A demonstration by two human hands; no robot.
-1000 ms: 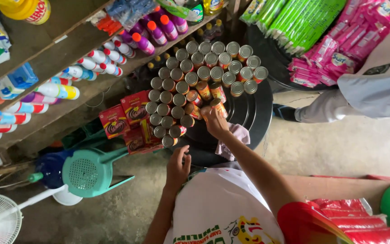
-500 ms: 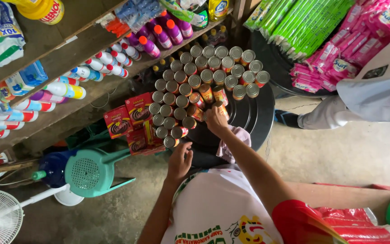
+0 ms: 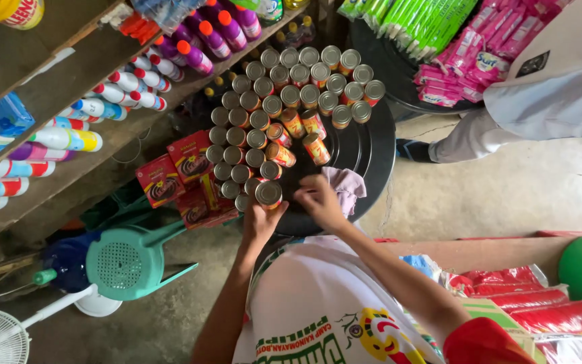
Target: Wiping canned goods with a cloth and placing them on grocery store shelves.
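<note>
Hands: a can (image 3: 268, 194) is gripped by the left hand (image 3: 261, 221); the right hand (image 3: 320, 201), fingers spread, is rested by the cloth (image 3: 346, 187). Upright, row-aligned placement is advised.

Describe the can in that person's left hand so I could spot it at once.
Start at the round black tray crowded with cans. At its near edge, the left hand grips one can by the side. It is the can nearest the person, the only one in a hand, beside the pink cloth.

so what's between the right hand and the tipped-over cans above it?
Head view: only bare black tray lies between the right hand and the tipped cans. A lilac cloth sits beside the hand.
</note>
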